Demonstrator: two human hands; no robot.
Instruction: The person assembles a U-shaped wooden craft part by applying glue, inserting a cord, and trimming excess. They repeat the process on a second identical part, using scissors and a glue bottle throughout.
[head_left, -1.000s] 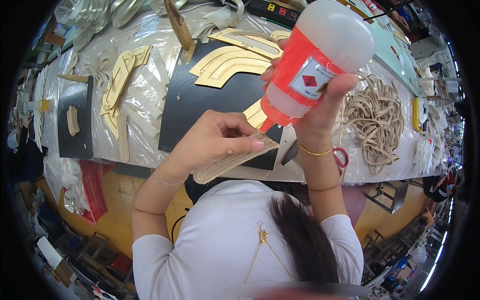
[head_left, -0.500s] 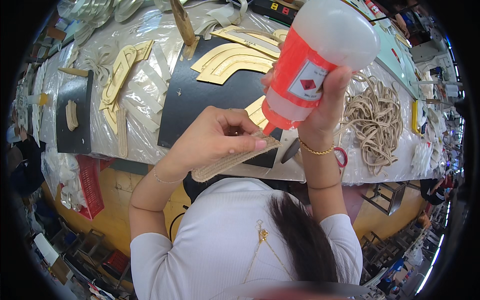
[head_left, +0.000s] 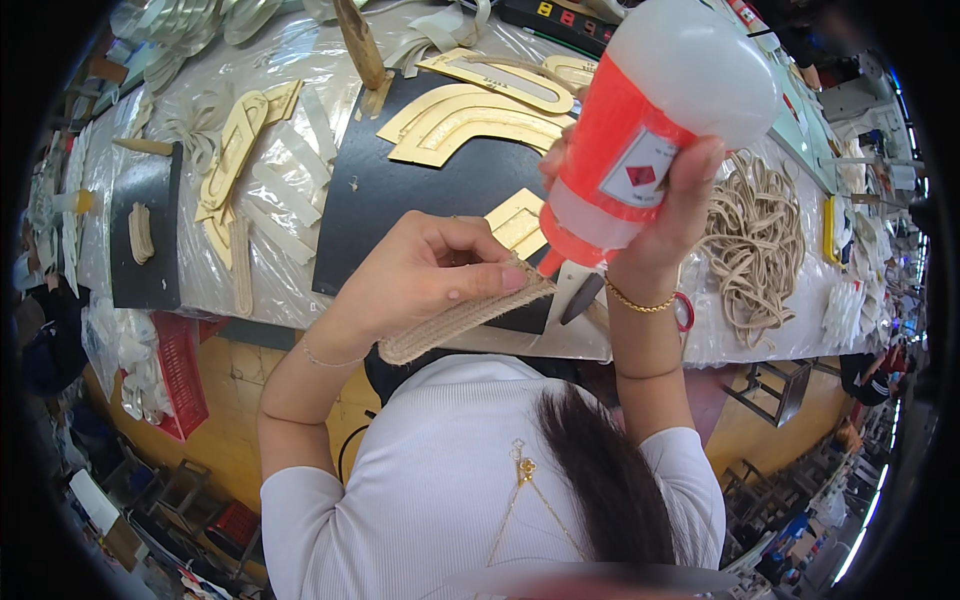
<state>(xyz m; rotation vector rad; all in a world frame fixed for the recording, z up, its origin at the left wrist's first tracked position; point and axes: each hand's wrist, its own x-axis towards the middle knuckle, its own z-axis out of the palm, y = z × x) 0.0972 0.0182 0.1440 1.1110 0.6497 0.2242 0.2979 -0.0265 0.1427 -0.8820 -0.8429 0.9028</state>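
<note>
Bottle label: the white label (head_left: 640, 172) on the red and cloudy-white squeeze bottle (head_left: 700, 75) shows a red diamond sign; its small print is hard to read.
Template marks: the long cream template (head_left: 478, 69) carries small dark marks, too small for reading.
Right hand: this hand (head_left: 680, 215) is grasping the bottle, nozzle downward; most of its fingers are hidden behind it.
Left hand: thumb and fingers of this hand (head_left: 430, 270) pinch the woven strip (head_left: 450, 328) and cover part of it.
Strip position: in the air before the person's chest, at the table's near edge; the nozzle (head_left: 552, 262) is at its right end, but I cannot tell if they touch.
Surface: a table under clear plastic, with a black board (head_left: 345, 215) and a heap of beige cord (head_left: 755, 255).
Room: yellowish floor (head_left: 240, 375), red crate (head_left: 182, 385); the outer parts are bent and blurred.
</note>
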